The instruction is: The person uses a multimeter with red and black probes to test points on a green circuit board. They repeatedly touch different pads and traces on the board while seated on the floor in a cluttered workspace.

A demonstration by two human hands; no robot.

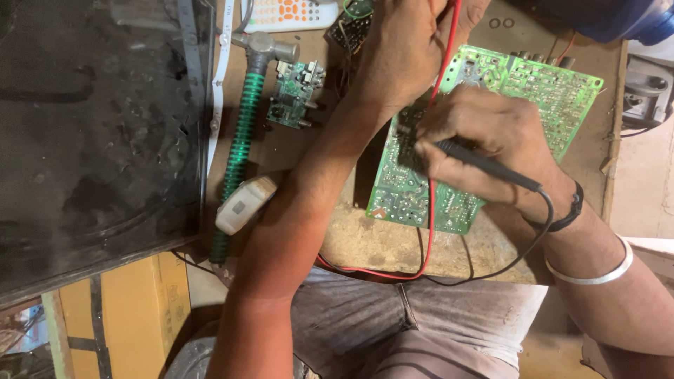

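Probing under way on the large green printed circuit board [533, 84], which lies solder side up on the worn brown wooden bench top [365, 238], tilted, its near corner close to the bench edge above the person's lap. Right hand [484, 137] rests on the board's middle, fingers closed in a pen grip around the black test probe [491, 165]; the tip is hidden under the fingertips, so the exact contact point cannot be told. The black lead [519, 256] runs from the probe's rear, loops down past the wrist and off the bench edge. Left hand [407, 49] sits at the board's far left corner, fingers curled together over the red lead [439, 91]; a red probe is presumably in that grip, but its body and tip are not visible. The red wire drops across the board and curves along the bench edge. Judged from this: both leads appear placed, a reading seems in hand; no meter shows in view, so any result cannot be told. Much of the board to the right lies untouched by either hand. Nearby, apart from the hands: a small green circuit board [293, 95], a steel-headed hammer with green coiled handle [242, 140], a white plastic adapter block [244, 203] touching the handle, a white remote with orange buttons [288, 12], and a dark dusty screen panel [98, 133] at left.
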